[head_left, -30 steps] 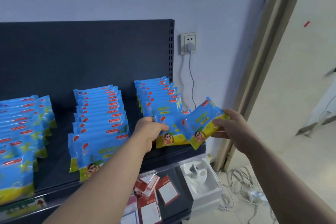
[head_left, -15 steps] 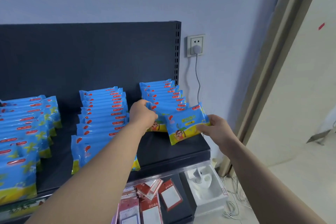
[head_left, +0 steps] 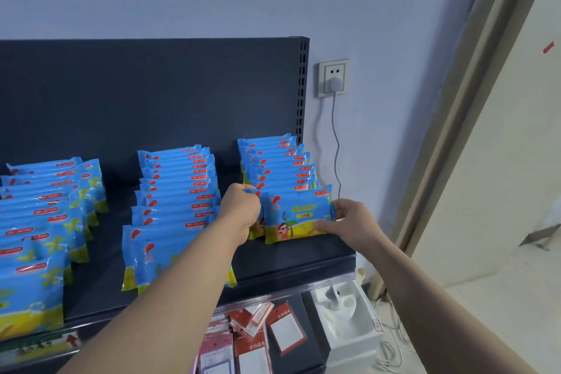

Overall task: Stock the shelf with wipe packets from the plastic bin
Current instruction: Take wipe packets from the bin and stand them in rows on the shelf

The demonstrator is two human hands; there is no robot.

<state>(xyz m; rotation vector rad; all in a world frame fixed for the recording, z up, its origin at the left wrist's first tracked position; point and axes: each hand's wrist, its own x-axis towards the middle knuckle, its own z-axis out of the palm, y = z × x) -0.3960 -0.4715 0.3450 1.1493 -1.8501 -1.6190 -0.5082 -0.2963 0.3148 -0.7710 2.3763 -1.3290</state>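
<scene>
A: Quick, where do we put the front packet (head_left: 299, 215)?

B: We see it upright on the dark shelf (head_left: 303, 255), at the front of the right row (head_left: 276, 167), touching it. The right hand (head_left: 349, 222) pinches its right edge, thumb on the face.

A: Left hand (head_left: 243, 209)?

B: We log it curled on the left edge of the second packet (head_left: 256, 232), just behind. Middle row (head_left: 179, 179) and left row (head_left: 45, 206) are alongside, and a wall socket (head_left: 333, 77) is beside the shelf.
</scene>
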